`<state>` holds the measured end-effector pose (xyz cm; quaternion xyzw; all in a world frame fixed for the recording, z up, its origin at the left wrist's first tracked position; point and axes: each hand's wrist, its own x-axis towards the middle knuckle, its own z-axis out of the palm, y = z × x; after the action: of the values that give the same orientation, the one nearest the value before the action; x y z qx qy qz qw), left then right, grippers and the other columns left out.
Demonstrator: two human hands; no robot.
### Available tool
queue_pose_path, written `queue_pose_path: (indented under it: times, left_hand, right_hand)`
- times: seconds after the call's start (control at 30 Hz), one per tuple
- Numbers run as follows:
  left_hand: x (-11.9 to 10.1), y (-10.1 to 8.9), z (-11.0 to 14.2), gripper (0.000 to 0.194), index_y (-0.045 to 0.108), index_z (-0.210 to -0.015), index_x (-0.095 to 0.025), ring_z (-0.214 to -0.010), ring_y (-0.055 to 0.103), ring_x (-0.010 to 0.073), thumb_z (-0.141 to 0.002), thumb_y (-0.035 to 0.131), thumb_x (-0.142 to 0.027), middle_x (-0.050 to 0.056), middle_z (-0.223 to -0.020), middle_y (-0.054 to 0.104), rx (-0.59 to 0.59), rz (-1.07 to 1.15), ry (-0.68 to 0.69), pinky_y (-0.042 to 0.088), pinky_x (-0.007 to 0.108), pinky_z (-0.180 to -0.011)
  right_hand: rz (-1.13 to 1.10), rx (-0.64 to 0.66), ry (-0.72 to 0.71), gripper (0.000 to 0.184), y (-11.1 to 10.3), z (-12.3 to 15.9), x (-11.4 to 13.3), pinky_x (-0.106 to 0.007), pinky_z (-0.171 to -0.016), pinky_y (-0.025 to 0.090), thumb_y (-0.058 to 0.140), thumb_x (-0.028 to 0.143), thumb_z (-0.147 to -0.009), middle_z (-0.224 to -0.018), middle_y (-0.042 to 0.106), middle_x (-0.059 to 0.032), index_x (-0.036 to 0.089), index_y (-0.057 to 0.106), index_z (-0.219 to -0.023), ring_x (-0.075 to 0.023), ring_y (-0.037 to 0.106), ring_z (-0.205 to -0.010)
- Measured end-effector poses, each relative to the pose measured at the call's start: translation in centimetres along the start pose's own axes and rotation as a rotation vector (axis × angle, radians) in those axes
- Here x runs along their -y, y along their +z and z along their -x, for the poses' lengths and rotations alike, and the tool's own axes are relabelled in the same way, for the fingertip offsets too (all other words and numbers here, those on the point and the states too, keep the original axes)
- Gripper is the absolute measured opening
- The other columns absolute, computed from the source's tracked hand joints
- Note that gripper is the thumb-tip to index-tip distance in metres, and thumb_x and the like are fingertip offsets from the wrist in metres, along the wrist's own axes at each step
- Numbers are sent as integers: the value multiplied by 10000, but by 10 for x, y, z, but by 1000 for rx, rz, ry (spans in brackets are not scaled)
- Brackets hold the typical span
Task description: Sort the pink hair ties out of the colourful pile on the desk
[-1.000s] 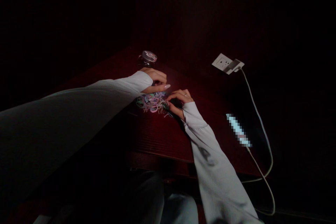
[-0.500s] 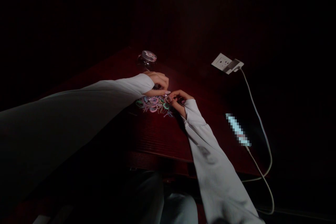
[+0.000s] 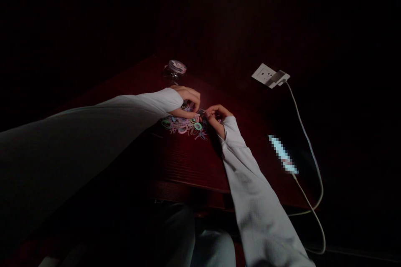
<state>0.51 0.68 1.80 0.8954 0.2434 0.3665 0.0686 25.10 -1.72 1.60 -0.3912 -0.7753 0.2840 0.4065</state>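
Reaching with the left hand (image 3: pixel 189 96) and the right hand (image 3: pixel 220 114) over a dark red, wood-grained table (image 3: pixel 194 162), down to a tangled pile of pastel loops (image 3: pixel 181 125) set well in from the near edge. Curling the left fingers above the far side of the pile, with the thumb tip close to the right hand. Bending the right thumb and forefinger toward each other at the right end. Cannot tell, in such dim light, whether pinching a loop with either.

Just beyond the left hand, toward the far left corner, a small jar (image 3: pixel 174 71) with a patterned lid. Near the right end, a lit, pixelated screen (image 3: pixel 282 155), lying aslant with a pale cord (image 3: pixel 310 206) at its lower end. Farther back, a white wall socket (image 3: pixel 262 75) with a plugged-in charger (image 3: pixel 280 78). Elsewhere, nearly black room; below the near edge, pale-trousered knees (image 3: pixel 214 248).
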Motion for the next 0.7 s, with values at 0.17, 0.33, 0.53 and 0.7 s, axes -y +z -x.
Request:
queue_pose_path:
  times: [0.17,0.33,0.53,0.7]
  left_hand:
    - [3,1,-1,300,808,-902,-242,-855,683,158,-991,663,-488,24,-940,783,11,4,-5,455,261,-750]
    - [4,3,-2,293,822,-933,-249,-876,678,167,-1028,608,-423,30,-947,785,6,13,21,473,277,-820]
    - [3,3,-2,287,824,-955,-240,-816,662,154,-1028,619,-427,31,-932,775,1,21,-10,448,264,-740]
    - [2,4,-2,308,825,-935,-239,-764,632,143,-1035,610,-436,30,-902,758,-12,38,-3,440,254,-717]
  right_hand:
    - [-36,26,12,287,2,4,5,-291,-679,453,779,519,-910,-864,736,-30,235,735,-919,-158,577,-736]
    - [-46,41,17,287,3,5,8,-287,-684,445,790,516,-908,-877,736,-21,235,734,-925,-149,572,-735]
    - [-16,22,-12,396,1,6,5,-303,-698,469,683,631,-980,-901,763,-22,250,739,-1073,-164,624,-732]
    - [234,92,-121,425,-1,4,5,-328,-772,500,659,671,-995,-890,771,-35,262,776,-986,-197,664,-791]
